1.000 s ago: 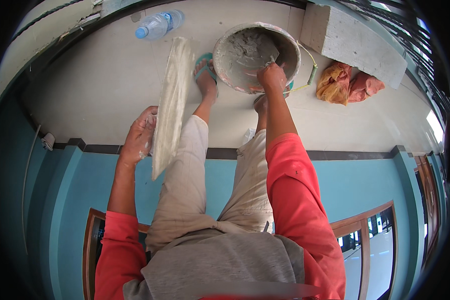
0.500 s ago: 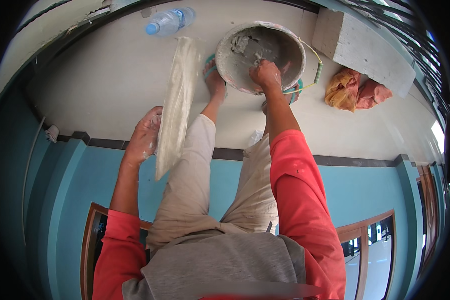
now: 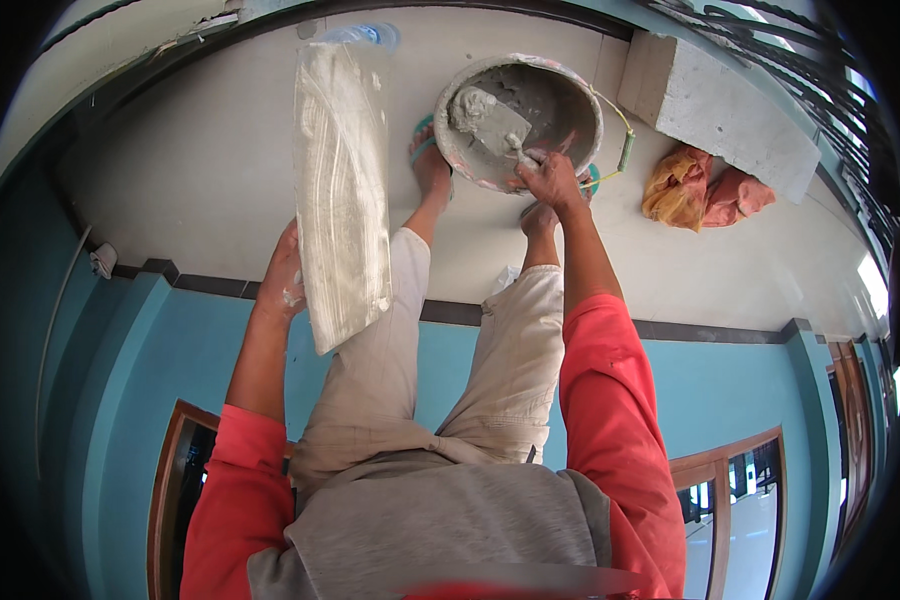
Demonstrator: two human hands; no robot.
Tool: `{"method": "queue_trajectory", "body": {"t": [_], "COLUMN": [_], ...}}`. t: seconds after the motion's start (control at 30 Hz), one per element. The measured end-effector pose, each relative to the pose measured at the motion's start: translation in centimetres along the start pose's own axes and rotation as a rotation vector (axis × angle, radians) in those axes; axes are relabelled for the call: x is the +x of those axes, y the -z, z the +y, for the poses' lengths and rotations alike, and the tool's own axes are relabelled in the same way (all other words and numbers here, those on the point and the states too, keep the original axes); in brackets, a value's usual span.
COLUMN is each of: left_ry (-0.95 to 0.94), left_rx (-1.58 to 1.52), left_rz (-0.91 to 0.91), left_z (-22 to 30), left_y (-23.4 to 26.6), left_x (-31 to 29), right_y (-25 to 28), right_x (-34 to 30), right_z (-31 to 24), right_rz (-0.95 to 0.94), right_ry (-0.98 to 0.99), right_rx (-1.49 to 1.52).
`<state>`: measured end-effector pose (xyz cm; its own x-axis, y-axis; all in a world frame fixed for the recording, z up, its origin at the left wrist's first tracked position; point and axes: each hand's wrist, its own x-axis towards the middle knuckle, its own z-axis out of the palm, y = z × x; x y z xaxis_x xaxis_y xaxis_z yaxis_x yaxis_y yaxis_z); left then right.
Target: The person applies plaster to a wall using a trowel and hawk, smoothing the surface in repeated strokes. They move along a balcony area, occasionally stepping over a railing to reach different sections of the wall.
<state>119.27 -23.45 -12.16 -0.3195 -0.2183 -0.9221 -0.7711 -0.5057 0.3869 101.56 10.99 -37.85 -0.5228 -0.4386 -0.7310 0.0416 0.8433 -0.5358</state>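
My left hand (image 3: 283, 270) grips a long rectangular plastering float (image 3: 343, 190) from behind, so most of its fingers are hidden. The float's broad face is turned up and streaked with pale, wet plaster. Closed round the handle of a trowel (image 3: 498, 130), my right hand (image 3: 553, 181) is at the near rim of a round bucket (image 3: 582, 118). The trowel's blade lies inside the bucket, with a lump of grey mortar (image 3: 470, 105) on its far end. More grey mortar coats the bucket's inside.
Beyond the float, a clear plastic bottle (image 3: 370, 36) lies partly hidden. A pale concrete block (image 3: 720, 110) and a crumpled orange-red bag (image 3: 705, 190) are right of the bucket, whose wire handle (image 3: 626, 150) hangs on that side. My sandalled feet stand close to the bucket.
The float has turned so its broad face shows, now covering part of the bottle. My right hand has drawn back toward the near rim, and the trowel blade with its mortar has come into sight.
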Motion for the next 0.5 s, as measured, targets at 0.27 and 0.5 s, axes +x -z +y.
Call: {"method": "queue_trajectory", "body": {"t": [0.27, 0.5], "left_ry": [0.035, 0.029], "left_rx": [-0.581, -0.663], "left_rz": [-0.253, -0.639], "left_z": [2.3, 7.9], "left_y": [-2.6, -8.0], "left_x": [-2.4, -8.4], "right_y": [9.4, 17.6], "right_x": [-17.0, -31.6], "right_z": [-7.8, -22.4], "right_rz": [0.086, 0.464], "right_ry": [0.073, 0.475], "right_rx": [0.216, 0.115]}}
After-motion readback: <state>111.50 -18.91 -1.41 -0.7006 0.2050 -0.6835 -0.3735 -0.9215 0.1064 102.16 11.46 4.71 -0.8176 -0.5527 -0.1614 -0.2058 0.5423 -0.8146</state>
